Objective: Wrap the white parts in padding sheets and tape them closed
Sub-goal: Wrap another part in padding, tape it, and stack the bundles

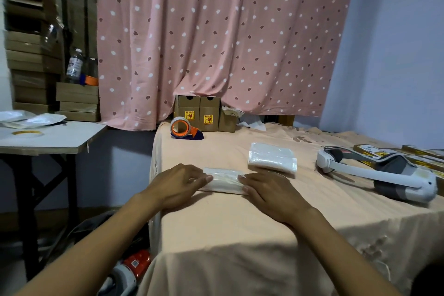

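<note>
- Padding-wrapped part (222, 181) is lying near left edge of table (240, 223).
- Left hand (179, 184) and right hand (269, 190) are pressing its ends flat-fingered, gripping nothing, likely holding folds shut for taping.

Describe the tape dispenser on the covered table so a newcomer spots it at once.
Start at the pink dotted curtain; below it stands the table under a peach cloth. At its far left corner, beside two brown boxes, sits the tape dispenser. Its orange wheel and dark blue base set it apart from the cardboard.
</note>
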